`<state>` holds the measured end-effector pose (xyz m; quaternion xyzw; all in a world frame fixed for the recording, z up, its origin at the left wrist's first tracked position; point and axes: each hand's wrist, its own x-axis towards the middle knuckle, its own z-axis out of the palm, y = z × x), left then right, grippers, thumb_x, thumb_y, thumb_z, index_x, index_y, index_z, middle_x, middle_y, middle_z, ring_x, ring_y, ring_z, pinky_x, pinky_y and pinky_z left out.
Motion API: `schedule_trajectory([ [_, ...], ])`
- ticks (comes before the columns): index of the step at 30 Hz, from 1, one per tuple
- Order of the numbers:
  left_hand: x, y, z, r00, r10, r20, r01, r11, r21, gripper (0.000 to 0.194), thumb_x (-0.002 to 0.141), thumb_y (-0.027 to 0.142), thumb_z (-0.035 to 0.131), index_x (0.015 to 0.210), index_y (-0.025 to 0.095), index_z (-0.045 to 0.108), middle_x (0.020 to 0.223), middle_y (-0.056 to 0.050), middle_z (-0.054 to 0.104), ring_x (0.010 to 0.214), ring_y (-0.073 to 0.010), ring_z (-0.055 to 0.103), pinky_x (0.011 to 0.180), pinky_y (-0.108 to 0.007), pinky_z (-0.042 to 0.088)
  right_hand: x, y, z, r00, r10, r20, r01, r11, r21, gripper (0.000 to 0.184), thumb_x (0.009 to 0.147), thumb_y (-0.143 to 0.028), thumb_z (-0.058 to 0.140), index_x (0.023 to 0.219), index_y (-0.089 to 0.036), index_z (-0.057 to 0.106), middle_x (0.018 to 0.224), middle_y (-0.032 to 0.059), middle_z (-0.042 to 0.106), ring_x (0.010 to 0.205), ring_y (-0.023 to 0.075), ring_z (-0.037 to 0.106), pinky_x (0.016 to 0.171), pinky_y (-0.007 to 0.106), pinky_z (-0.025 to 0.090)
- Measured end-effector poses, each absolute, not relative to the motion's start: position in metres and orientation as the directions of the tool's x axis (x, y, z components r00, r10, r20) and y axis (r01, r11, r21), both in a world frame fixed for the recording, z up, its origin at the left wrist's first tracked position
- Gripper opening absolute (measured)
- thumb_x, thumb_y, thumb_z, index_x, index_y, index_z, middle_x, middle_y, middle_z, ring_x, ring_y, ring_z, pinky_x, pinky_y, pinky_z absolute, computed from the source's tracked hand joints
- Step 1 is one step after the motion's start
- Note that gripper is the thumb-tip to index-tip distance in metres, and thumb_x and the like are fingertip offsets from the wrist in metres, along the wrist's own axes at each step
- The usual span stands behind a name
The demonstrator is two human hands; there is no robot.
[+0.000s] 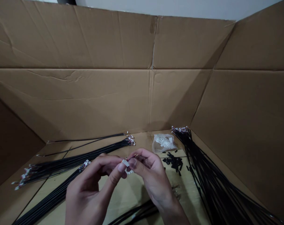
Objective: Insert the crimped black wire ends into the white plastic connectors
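Note:
My left hand [92, 184] and my right hand [151, 175] meet at the lower middle of the view, fingertips pinched together. Between them sits a small white connector [126, 163], held by the left thumb and forefinger. My right fingers pinch thin wire ends [135, 155] right at the connector. A black cable [137, 212] runs down under my right wrist. Whether the wire ends sit inside the connector is hidden by the fingers.
Bundles of black cables with white connectors lie at left [71, 162] and along the right [209, 187]. A clear bag of white connectors [164, 142] and loose black sleeve pieces [174, 162] lie behind my hands. Tall cardboard walls [109, 93] enclose the surface on three sides.

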<state>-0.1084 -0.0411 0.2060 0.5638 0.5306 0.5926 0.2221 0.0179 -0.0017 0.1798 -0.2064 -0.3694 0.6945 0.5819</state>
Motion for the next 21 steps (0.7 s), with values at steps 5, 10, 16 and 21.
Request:
schedule_trajectory([
  [5, -0.104, -0.041, 0.204, -0.355, 0.824, 0.442, 0.325, -0.334, 0.885, 0.012, 0.08, 0.038, 0.081, 0.077, 0.027, 0.077, 0.07, 0.003, 0.069, 0.059, -0.0111, 0.058, 0.055, -0.018, 0.052, 0.007, -0.005, 0.178, -0.206, 0.971, 0.121, -0.711, -0.063, -0.701, 0.032, 0.067, -0.046, 0.095, 0.074, -0.021, 0.076, 0.07, 0.0014, 0.073, 0.067, 0.0169, 0.066, 0.07, 0.03, 0.057],
  [10, -0.107, -0.038, 0.203, -0.322, 0.859, 0.397, 0.269, -0.32, 0.909, 0.018, 0.08, 0.043, 0.082, 0.08, 0.025, 0.076, 0.065, 0.002, 0.067, 0.056, -0.0103, 0.058, 0.045, -0.014, 0.044, 0.011, -0.007, 0.173, 0.026, 0.924, 0.381, -0.451, 0.352, -0.82, 0.007, 0.085, -0.029, 0.085, 0.081, -0.025, 0.081, 0.075, -0.0007, 0.072, 0.073, 0.016, 0.063, 0.072, 0.03, 0.05],
  [16, -0.121, -0.033, 0.204, -0.144, 0.95, 0.277, 0.226, -0.241, 0.944, 0.025, 0.084, 0.048, 0.081, 0.081, 0.024, 0.074, 0.058, 0.002, 0.062, 0.051, -0.01, 0.052, 0.043, -0.014, 0.042, 0.025, 0.002, 0.168, 0.092, 0.773, 0.627, -0.187, 0.632, -0.752, 0.012, 0.085, -0.024, 0.087, 0.088, -0.036, 0.087, 0.098, 0.001, 0.065, 0.096, 0.0184, 0.063, 0.085, 0.032, 0.05],
  [21, -0.127, -0.026, 0.199, -0.064, 0.964, 0.257, 0.181, -0.242, 0.953, 0.025, 0.084, 0.049, 0.082, 0.084, 0.025, 0.076, 0.057, 0.002, 0.064, 0.048, -0.0086, 0.05, 0.041, -0.012, 0.041, 0.032, 0.001, 0.167, 0.043, 0.74, 0.671, -0.088, 0.672, -0.735, 0.015, 0.085, -0.023, 0.088, 0.09, -0.038, 0.087, 0.115, 0.0019, 0.065, 0.106, 0.0198, 0.061, 0.092, 0.035, 0.048],
])
